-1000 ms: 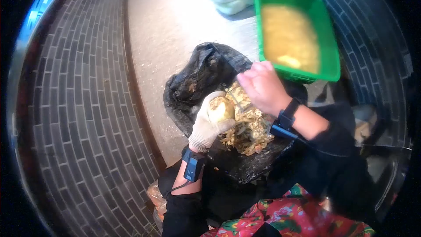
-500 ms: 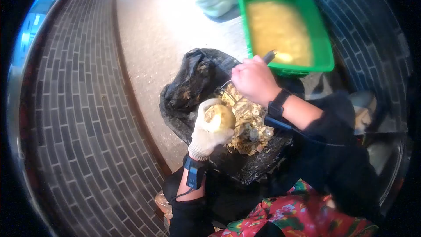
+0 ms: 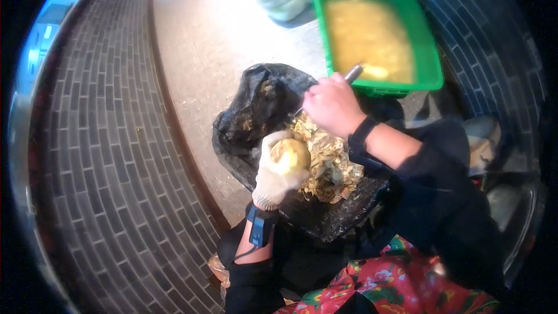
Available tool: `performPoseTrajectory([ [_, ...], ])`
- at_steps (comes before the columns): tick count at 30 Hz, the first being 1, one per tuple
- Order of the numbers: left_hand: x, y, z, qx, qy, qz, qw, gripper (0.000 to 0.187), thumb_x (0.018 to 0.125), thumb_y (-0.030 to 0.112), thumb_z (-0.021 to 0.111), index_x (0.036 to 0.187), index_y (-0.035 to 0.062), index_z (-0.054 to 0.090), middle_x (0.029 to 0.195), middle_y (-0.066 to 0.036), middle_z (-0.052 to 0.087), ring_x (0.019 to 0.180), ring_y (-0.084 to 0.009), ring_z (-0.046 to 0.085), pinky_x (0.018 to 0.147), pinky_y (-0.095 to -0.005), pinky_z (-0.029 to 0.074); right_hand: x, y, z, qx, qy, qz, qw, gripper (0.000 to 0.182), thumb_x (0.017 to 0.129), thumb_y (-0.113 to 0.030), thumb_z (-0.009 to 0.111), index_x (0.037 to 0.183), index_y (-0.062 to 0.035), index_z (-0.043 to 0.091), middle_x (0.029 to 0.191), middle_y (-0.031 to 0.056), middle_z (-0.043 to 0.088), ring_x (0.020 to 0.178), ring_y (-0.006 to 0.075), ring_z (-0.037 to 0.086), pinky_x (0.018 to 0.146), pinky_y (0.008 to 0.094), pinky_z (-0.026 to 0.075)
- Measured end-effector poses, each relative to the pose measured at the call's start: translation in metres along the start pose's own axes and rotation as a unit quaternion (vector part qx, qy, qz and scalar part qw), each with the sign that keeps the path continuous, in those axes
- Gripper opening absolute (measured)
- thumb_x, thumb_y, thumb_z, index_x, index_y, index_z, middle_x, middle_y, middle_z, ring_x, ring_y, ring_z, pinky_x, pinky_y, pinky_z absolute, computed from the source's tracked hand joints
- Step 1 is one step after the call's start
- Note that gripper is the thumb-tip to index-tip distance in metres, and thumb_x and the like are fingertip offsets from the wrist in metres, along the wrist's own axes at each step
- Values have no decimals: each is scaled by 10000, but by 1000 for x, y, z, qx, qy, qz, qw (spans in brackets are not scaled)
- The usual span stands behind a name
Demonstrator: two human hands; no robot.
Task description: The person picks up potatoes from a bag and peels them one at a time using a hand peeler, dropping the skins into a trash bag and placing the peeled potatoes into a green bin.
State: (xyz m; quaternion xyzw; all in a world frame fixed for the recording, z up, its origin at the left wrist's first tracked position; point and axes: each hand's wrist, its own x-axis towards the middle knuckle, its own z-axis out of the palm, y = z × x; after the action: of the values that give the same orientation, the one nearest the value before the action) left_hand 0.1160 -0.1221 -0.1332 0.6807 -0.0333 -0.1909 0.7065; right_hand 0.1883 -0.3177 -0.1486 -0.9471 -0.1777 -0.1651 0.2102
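Note:
In a knitted white glove, my left hand (image 3: 273,168) is closed around a potato (image 3: 292,157), partly peeled, with pale yellow flesh facing up. Bare and wrapped round a peeler (image 3: 354,72), my right hand (image 3: 335,104) is just above and right of the potato, apart from it. The peeler's dark handle sticks out past the fist; its thin metal head is mostly hard to see. Beneath both hands lies a heap of peelings (image 3: 332,177) in an open black plastic bag (image 3: 244,119).
A green crate (image 3: 427,70) holding yellowish contents, blurred, stands beyond my right hand. Behind it to the left sits a pale green plastic bag (image 3: 286,3) on the floor (image 3: 192,81). Brick-patterned walls (image 3: 110,122) flank both sides. A red floral apron (image 3: 395,276) covers my lap.
My right hand has shifted slightly left with the peeler, whose metal frame now shows less. The potato has turned a little in my left hand, showing more pale flesh.

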Motion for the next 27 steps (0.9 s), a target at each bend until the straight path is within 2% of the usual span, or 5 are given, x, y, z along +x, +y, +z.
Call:
performPoseTrajectory([
  [4, 0, -5, -4, -32, 14, -2, 999, 821, 578, 28, 826, 1293, 53, 423, 1183, -95, 551, 1072, -187, 556, 929, -339, 485, -1, -4, -9, 93, 9, 47, 995, 283, 881, -157, 516, 633, -63, 614, 676, 79, 622, 758, 258, 582, 770, 411, 412],
  [12, 13, -21, 4, 171, 117, 33, 978, 764, 598, 2, 802, 1255, 38, 414, 1131, -87, 542, 1038, -187, 565, 920, -322, 478, -15, -32, -6, 198, 70, 47, 977, 339, 880, -158, 540, 555, -75, 586, 602, 88, 603, 668, 276, 570, 707, 416, 406],
  [17, 15, -23, 9, 207, 140, 72, 965, 795, 607, -36, 764, 1294, 69, 379, 1161, -94, 551, 1061, -195, 561, 920, -329, 477, -15, -29, 3, 197, 79, 65, 975, 351, 877, -162, 527, 538, -88, 580, 594, 90, 604, 661, 269, 571, 708, 415, 406],
  [20, 11, -17, 12, 174, 132, 114, 969, 756, 611, -14, 797, 1251, 51, 399, 1145, -106, 546, 1045, -194, 565, 921, -330, 478, -12, -4, 15, 35, 35, 50, 997, 350, 899, -168, 501, 583, -68, 613, 646, 85, 624, 716, 258, 588, 754, 409, 406],
  [27, 14, -16, -1, 228, 135, 91, 960, 748, 603, 34, 834, 1232, 32, 429, 1127, -112, 540, 1022, -201, 570, 917, -336, 479, -3, -14, -10, 150, 13, 63, 987, 312, 887, -176, 502, 610, -75, 606, 669, 86, 624, 727, 275, 572, 760, 423, 409],
])
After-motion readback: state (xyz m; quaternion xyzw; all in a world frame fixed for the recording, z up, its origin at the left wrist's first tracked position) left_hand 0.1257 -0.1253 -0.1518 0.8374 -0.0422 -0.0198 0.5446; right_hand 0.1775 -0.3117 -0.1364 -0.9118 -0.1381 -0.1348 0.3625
